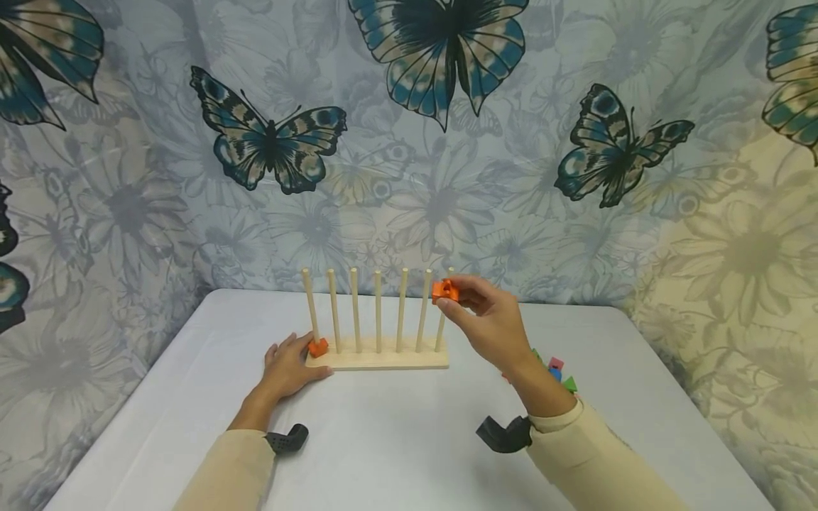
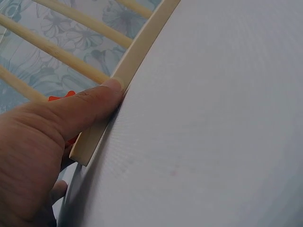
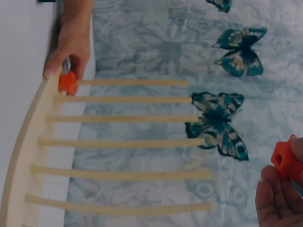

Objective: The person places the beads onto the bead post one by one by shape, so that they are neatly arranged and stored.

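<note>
A wooden peg rack [image 1: 390,362] with a row of upright pegs stands across the table. My left hand [image 1: 287,370] grips its left end, with the thumb [image 2: 97,100] along the front edge and the fingers partly hidden behind. Down at the base of the leftmost peg sits an orange block [image 1: 317,348], right by that hand. High at the rack's right end, my right hand [image 1: 493,321] pinches another orange block [image 1: 442,292] between thumb and fingers. A round hole shows in this block's side [image 3: 285,158] in the right wrist view.
Several small coloured pieces, among them a blue one [image 1: 554,373] and a green one [image 1: 569,385], lie right of the rack, partly behind my right forearm. A white cloth covers the table [image 1: 396,440]. Behind it hangs a butterfly-print curtain [image 1: 409,213].
</note>
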Demonstrator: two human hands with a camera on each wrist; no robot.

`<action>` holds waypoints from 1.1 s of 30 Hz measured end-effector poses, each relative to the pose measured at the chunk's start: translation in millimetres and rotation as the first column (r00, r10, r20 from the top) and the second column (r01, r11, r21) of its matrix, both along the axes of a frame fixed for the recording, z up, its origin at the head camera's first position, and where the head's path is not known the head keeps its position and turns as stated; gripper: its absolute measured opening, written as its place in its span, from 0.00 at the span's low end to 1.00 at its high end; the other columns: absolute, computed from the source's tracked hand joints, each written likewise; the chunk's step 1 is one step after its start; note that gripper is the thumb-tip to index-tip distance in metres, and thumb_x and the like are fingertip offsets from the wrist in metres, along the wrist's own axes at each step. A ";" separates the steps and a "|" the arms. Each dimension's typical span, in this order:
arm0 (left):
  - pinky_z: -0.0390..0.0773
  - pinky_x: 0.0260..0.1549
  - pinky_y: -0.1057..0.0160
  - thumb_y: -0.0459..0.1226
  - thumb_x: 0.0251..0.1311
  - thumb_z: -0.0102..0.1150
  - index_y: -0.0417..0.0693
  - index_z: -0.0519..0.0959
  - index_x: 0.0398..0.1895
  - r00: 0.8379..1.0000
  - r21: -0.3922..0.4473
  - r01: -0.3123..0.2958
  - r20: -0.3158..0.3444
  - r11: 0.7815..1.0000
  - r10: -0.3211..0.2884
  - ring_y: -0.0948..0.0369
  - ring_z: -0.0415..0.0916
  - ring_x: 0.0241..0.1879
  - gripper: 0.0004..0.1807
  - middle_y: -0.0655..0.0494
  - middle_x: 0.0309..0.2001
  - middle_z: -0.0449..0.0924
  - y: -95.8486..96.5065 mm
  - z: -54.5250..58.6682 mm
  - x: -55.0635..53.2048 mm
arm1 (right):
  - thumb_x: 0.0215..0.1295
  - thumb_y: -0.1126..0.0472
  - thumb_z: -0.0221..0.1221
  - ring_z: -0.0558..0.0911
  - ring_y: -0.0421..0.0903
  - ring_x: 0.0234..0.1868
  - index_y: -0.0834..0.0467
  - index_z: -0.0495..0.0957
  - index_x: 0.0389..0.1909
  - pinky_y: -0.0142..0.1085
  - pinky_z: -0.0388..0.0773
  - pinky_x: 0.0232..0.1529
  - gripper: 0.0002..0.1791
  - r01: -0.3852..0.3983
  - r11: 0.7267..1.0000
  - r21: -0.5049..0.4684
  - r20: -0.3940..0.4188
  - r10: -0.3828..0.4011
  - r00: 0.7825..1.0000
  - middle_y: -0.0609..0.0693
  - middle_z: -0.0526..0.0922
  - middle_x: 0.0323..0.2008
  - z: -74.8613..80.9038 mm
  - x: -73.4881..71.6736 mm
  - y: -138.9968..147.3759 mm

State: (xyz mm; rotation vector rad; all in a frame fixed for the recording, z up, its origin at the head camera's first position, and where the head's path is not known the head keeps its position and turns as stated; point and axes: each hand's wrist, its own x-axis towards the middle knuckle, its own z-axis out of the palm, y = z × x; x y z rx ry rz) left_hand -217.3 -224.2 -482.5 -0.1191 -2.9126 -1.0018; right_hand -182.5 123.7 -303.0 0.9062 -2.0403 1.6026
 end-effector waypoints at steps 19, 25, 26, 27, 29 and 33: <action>0.34 0.64 0.37 0.58 0.45 0.72 0.36 0.64 0.69 1.000 0.002 0.015 0.002 1.000 -0.015 0.39 0.47 0.70 0.53 0.36 0.66 0.64 -0.3 1.8 1.8 | 0.64 0.67 0.63 0.82 0.50 0.44 0.68 0.78 0.50 0.40 0.79 0.48 0.15 -0.146 0.973 -0.178 0.168 0.177 0.970 0.56 0.83 0.43 29.5 -37.6 -88.3; 0.34 0.64 0.37 0.58 0.45 0.72 0.37 0.64 0.69 1.000 -0.006 0.015 0.008 1.000 -0.015 0.39 0.46 0.70 0.53 0.36 0.66 0.64 -0.7 2.4 2.2 | 0.66 0.66 0.61 0.82 0.48 0.44 0.67 0.77 0.50 0.38 0.78 0.48 0.14 -0.157 0.970 -0.184 0.214 0.195 0.957 0.56 0.82 0.44 30.4 -49.8 -116.1; 0.34 0.64 0.37 0.59 0.45 0.72 0.37 0.64 0.69 1.000 -0.006 0.015 0.008 1.000 -0.015 0.39 0.46 0.70 0.53 0.36 0.66 0.65 -0.7 2.4 2.2 | 0.66 0.66 0.61 0.82 0.47 0.45 0.68 0.76 0.51 0.38 0.78 0.49 0.15 -0.164 0.969 -0.184 0.217 0.203 0.955 0.56 0.82 0.45 30.3 -51.5 -119.7; 0.34 0.64 0.37 0.59 0.44 0.72 0.37 0.64 0.69 1.000 -0.004 0.015 0.008 1.000 -0.014 0.39 0.46 0.70 0.53 0.37 0.66 0.65 -0.8 2.3 2.0 | 0.66 0.66 0.60 0.82 0.47 0.45 0.68 0.76 0.51 0.38 0.78 0.49 0.15 -0.173 0.967 -0.186 0.219 0.212 0.952 0.56 0.82 0.45 30.1 -53.1 -123.2; 0.34 0.64 0.37 0.59 0.44 0.72 0.38 0.64 0.69 1.000 0.003 0.014 0.011 1.000 -0.014 0.39 0.46 0.70 0.53 0.37 0.66 0.65 -0.8 2.1 1.8 | 0.66 0.66 0.60 0.82 0.47 0.46 0.68 0.75 0.52 0.37 0.77 0.50 0.15 -0.185 0.965 -0.188 0.229 0.226 0.947 0.56 0.81 0.46 30.2 -55.2 -130.0; 0.33 0.64 0.38 0.58 0.44 0.72 0.38 0.64 0.69 1.000 0.010 0.012 0.016 1.000 -0.012 0.39 0.45 0.70 0.53 0.38 0.66 0.65 -0.7 1.9 1.0 | 0.66 0.66 0.60 0.82 0.46 0.45 0.66 0.76 0.53 0.35 0.77 0.49 0.16 -0.186 0.967 -0.176 0.259 0.228 0.938 0.55 0.81 0.45 29.5 -57.4 -145.1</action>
